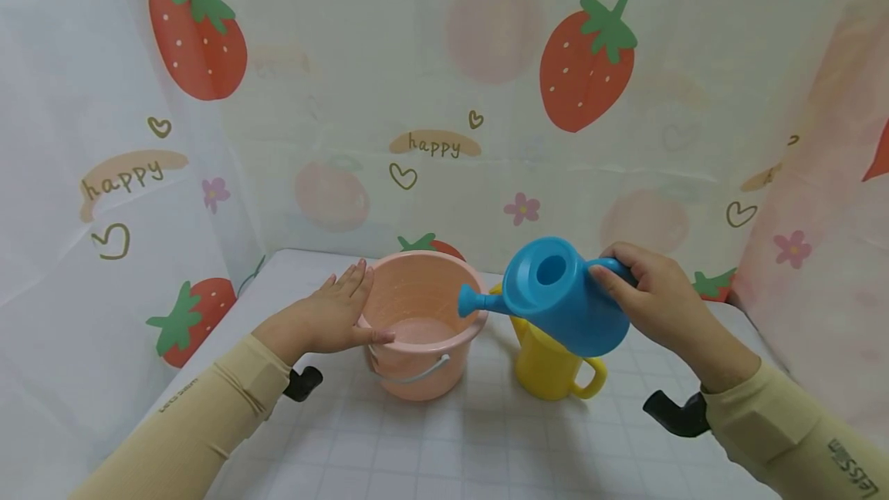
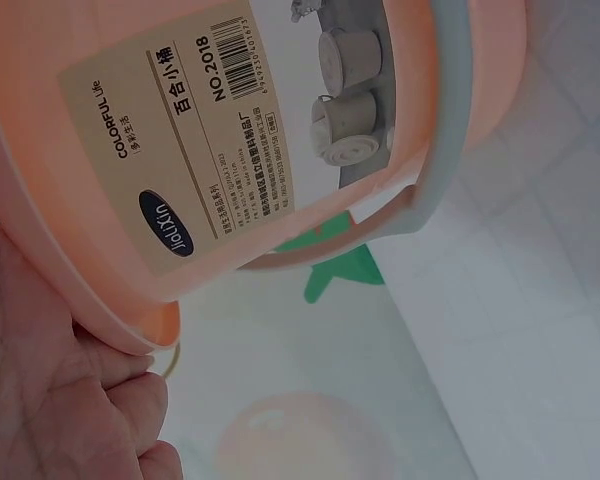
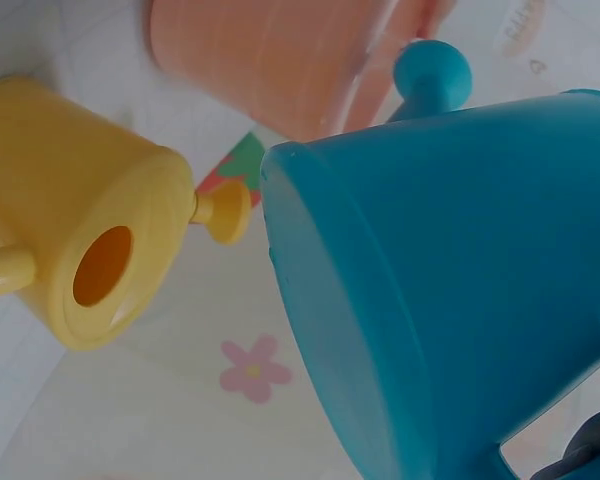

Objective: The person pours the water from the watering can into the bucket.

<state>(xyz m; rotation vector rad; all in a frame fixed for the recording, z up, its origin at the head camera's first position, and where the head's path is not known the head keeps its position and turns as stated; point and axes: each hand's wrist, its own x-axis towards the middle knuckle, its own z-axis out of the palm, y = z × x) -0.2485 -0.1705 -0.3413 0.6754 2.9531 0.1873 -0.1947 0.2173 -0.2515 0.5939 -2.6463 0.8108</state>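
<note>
My right hand (image 1: 656,299) grips the handle of a blue watering can (image 1: 586,319), raised off the table and tilted left. Its round spout head reaches over the right rim of a pink bucket (image 1: 425,388). At the bucket's left rim rests my left hand (image 1: 329,319), fingers extended and thumb lying across the front edge. A yellow watering can (image 1: 545,369) stands on the table under and behind the blue one, partly hidden by it. In the left wrist view, a printed label (image 2: 190,140) shows on the bucket's wall. No water is visible at the spout.
Everything stands on a white table (image 1: 333,438) with a faint grid pattern. A curtain (image 1: 444,199) printed with strawberries, hearts and flowers hangs close behind and at both sides. The bucket's pale handle (image 1: 413,378) hangs down in front.
</note>
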